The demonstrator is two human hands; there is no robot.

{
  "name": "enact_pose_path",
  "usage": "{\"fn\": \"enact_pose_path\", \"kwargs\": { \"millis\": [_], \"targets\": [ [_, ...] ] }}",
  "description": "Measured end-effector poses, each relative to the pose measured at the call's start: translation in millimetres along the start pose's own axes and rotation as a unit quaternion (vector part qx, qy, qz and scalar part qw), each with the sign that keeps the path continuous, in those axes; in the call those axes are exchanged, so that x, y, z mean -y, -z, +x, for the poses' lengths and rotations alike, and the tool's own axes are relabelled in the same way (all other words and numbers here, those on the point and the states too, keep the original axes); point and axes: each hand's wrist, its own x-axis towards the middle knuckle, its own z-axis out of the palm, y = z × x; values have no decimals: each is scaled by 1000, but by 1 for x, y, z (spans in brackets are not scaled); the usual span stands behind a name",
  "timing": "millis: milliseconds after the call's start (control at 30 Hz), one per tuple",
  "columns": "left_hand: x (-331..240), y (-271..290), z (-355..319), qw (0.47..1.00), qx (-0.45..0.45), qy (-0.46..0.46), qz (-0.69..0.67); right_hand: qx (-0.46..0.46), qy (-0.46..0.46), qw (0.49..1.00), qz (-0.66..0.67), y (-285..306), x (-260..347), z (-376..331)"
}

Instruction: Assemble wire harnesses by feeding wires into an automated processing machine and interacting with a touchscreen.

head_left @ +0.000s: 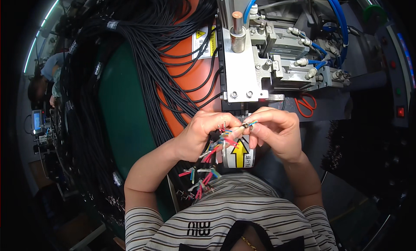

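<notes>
My left hand [203,132] is closed in a pinch on the end of a black cable. Thin blue, yellow and other coloured wires [253,123] stick out at the fingertips, with a small dark and metallic bit beside them. My right hand [279,132] meets the left there, its thumb and forefinger pinched on these same wires. More cable ends with red, blue, green and bare silver wires [211,153] hang below my left hand. Their black cables [149,73] run up and away to the far left in a thick bundle. Fingers partly hide the pinched parts.
Ahead stands a metal machine [242,73] with pneumatic cylinders and blue air hoses [342,30]. Red-handled scissors [306,105] lie to its right. A yellow arrow label [239,152] sits beneath my hands. Another person [41,84] is at far left.
</notes>
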Motion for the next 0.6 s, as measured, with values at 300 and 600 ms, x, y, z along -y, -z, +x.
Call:
{"fn": "enact_pose_path", "kwargs": {
  "millis": [300,600],
  "targets": [
    [-1,-25,-5,948,-58,-102,295,-29,136,879,-455,1,6,-3],
    [-1,-28,0,869,-52,-130,474,-47,88,839,-535,8,-6,-3]
  ]
}}
